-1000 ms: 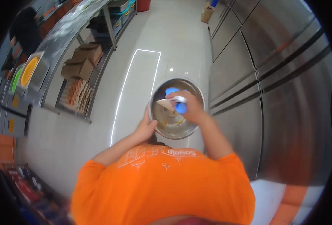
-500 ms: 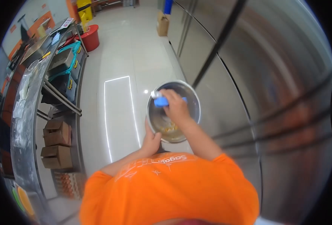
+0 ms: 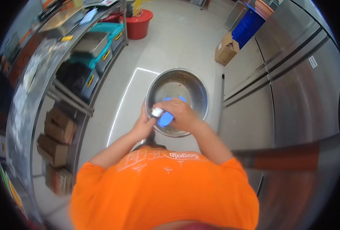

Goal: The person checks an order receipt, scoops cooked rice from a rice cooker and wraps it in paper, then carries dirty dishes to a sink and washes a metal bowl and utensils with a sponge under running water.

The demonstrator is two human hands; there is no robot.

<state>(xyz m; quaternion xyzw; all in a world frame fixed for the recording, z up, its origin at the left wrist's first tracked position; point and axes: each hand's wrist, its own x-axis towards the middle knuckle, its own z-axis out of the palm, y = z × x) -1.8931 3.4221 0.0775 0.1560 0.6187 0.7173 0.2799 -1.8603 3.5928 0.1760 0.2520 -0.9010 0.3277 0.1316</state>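
A round steel bowl (image 3: 198, 90) is held in front of my orange shirt, with small food bits on its inner wall. My left hand (image 3: 142, 124) grips the bowl's left rim, thumb over the edge. Over the bowl, my right hand (image 3: 179, 114) is closed around a blue and white object (image 3: 165, 119), which looks like handled kitchen tools; their lower parts are hidden by the hand. The white end lies close to my left thumb.
Steel refrigerator doors (image 3: 246, 111) stand along the right. A steel shelf table (image 3: 39, 76) with teal-lidded bins (image 3: 101, 50) and cardboard boxes (image 3: 58, 126) runs along the left. Ahead are a red bucket (image 3: 138, 27), a blue bin (image 3: 248, 27) and a carton (image 3: 226, 50).
The view has moved forward along the aisle and turned. My right hand with the blue and white object has moved from the bowl's middle toward its near left rim.
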